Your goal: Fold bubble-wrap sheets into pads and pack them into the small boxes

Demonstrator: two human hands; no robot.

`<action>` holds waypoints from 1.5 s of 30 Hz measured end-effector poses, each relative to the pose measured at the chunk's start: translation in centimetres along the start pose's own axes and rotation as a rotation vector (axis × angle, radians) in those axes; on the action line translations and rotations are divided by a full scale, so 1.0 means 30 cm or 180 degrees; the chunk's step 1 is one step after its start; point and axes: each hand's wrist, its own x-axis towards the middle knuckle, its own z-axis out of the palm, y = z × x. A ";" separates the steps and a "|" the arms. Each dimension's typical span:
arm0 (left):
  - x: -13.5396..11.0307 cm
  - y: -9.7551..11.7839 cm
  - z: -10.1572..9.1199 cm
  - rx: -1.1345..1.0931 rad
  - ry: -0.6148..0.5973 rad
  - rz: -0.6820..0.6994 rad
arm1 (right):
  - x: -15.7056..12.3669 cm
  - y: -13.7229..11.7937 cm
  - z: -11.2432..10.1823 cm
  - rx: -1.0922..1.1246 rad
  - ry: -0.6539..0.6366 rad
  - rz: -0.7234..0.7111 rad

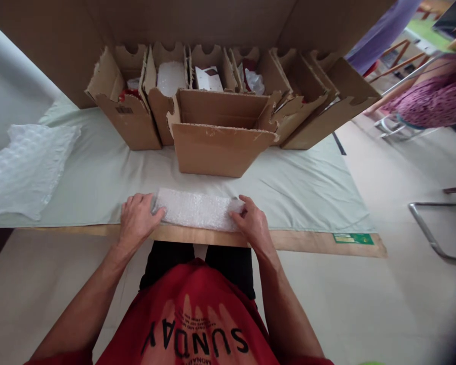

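A folded strip of bubble wrap [197, 209] lies flat along the front edge of the cloth-covered table. My left hand [137, 217] grips its left end, thumb on top and fingers curled at the far side. At the opposite end, my right hand [253, 223] pinches the strip between thumb and fingers. Whether anything is wrapped inside the strip cannot be made out. Just beyond it stands an open cardboard box [216, 149], set lengthwise in front of a row of other boxes.
Several narrow cardboard bins [133, 119] stand at the back, some with wrapped or red items. A loose bubble wrap sheet [30, 167] lies at left. A large cardboard panel [197, 23] rises behind. At right are a seated person [429, 96] and a metal chair frame [421, 223].
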 end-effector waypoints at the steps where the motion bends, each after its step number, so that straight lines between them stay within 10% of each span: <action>1: 0.008 -0.007 0.003 0.0094 -0.0069 -0.0013 | -0.012 0.002 -0.005 0.0081 -0.0013 0.0007; 13: 0.132 0.105 -0.040 -0.0217 -0.0157 0.0160 | -0.263 -0.020 -0.082 0.1047 -0.0001 -0.0079; 20: 0.283 0.297 0.072 -0.0526 -0.0078 0.1113 | -0.440 -0.050 0.059 0.2170 -0.0927 0.0425; 32: -0.229 0.101 0.017 -0.0742 -0.0678 0.2719 | -0.438 -0.055 0.080 0.3415 -0.1295 0.0901; 37: -0.226 0.140 0.077 -0.1433 -0.0376 0.2448 | -0.451 -0.053 0.066 0.3519 -0.1376 0.0738; 45: -0.153 0.171 0.045 -0.2006 -0.0709 0.1437 | -0.356 -0.027 0.008 0.2291 -0.0353 0.0072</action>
